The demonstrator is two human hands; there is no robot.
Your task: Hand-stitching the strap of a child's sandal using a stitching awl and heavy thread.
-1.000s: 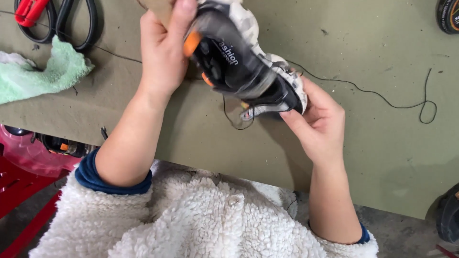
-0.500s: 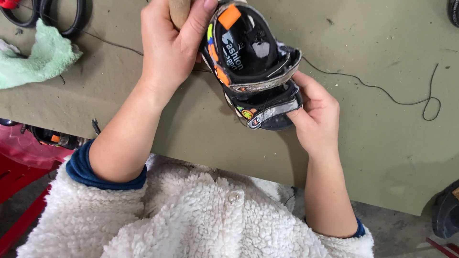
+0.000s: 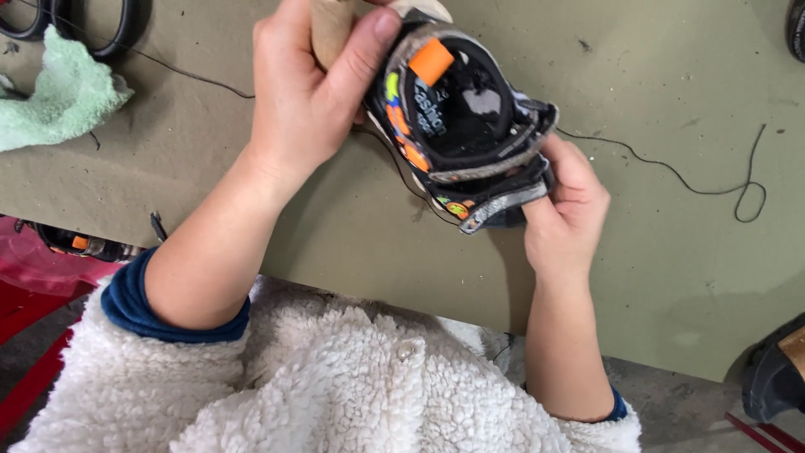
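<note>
shoe [image 3: 457,126] now turned opening-up since a second ago | left hand [image 3: 314,92] fingers clamped on heel | right hand [image 3: 566,210] fingers gripping toe | above counter [image 3: 671,277]

Olive-green worktable [image 3: 654,277] under even light.
Grey floor [image 3: 679,411] shows below its edge; red frame [image 3: 33,302] at left.

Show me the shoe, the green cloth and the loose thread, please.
shoe [image 3: 457,117]: head view, on its dark inner lining.
green cloth [image 3: 59,101]: head view, on its middle.
thread [image 3: 671,172]: head view, on the strand right of the shoe.
</note>
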